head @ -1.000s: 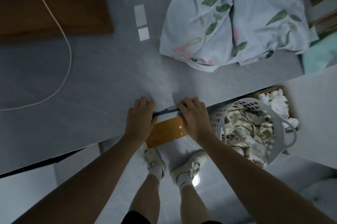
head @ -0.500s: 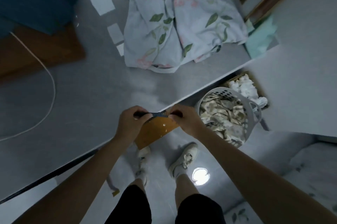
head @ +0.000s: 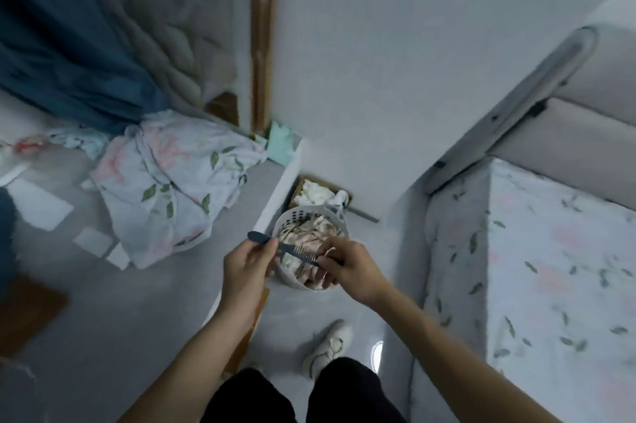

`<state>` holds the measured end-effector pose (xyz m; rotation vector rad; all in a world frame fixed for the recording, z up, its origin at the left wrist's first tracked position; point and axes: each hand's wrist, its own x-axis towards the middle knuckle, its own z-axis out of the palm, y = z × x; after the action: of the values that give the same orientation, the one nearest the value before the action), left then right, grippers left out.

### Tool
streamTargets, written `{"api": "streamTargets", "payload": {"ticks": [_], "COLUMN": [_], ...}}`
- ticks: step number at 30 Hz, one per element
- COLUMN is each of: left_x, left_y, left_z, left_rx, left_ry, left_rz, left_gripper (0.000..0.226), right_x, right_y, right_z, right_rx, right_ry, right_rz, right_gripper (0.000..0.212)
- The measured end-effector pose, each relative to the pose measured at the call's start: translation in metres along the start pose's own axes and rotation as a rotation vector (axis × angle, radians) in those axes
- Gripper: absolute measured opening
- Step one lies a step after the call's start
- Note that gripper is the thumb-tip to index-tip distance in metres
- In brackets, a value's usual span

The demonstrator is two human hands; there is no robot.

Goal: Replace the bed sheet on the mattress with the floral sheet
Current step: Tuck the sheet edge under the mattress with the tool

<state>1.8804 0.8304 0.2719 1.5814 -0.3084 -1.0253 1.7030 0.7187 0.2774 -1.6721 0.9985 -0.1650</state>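
Grey flooring runs between a grey bench [head: 103,302] on the left and the mattress [head: 550,267] on the right, which already shows a floral cover. Both hands hover over a white basket [head: 311,216]: the left hand [head: 246,267] pinches a dark comb [head: 282,245] by its handle, the right hand [head: 347,267] pinches its toothed end. Crumpled on the bench's far side lies the floral sheet [head: 172,181], judged light, soft and floppy, best gathered by a hem or corners. Its edges are buried in folds, and motion blur smears the far left.

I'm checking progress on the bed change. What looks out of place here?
Both hands, left hand and right hand, hold a dark comb over the laundry basket, while the floral sheet lies crumpled and untouched.
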Motion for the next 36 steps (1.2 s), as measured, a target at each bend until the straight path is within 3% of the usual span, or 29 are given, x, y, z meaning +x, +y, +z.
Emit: {"api": "streamTargets", "payload": {"ticks": [3,6,12,20,23,27,32,36], "left_x": [-0.023,-0.041,-0.069,-0.110,-0.119,-0.111,-0.085,-0.048], "left_y": [0.016,0.021,0.002,-0.014,-0.014,-0.018,-0.017,-0.018], "left_z": [0.053,0.110,0.223,0.380,0.421,0.457,0.491,0.521], "left_rx": [0.165,0.242,0.341,0.449,0.566,0.671,0.803,0.750], "left_ry": [-0.213,-0.322,-0.451,-0.556,-0.643,-0.732,-0.766,-0.791], "left_rz": [0.100,0.162,0.195,0.164,0.200,0.256,0.357,0.207], "left_gripper": [0.011,0.013,0.015,0.019,0.021,0.019,0.022,0.023], "right_x": [-0.053,-0.094,-0.157,-0.213,-0.215,-0.196,-0.154,-0.126], "right_y": [0.001,0.014,0.062,0.155,0.165,0.159,0.170,0.186], "right_z": [-0.031,-0.063,-0.133,-0.254,-0.308,-0.365,-0.409,-0.442], "right_rx": [0.110,0.196,0.344,0.349,0.451,0.650,0.572,0.605], "right_ry": [0.164,0.287,0.466,0.547,0.666,0.679,0.704,0.781], "right_rz": [0.058,0.084,0.134,0.177,0.144,0.083,0.122,0.216], "right_gripper": [0.004,0.005,0.012,0.010,0.008,0.023,0.009,0.010]}}
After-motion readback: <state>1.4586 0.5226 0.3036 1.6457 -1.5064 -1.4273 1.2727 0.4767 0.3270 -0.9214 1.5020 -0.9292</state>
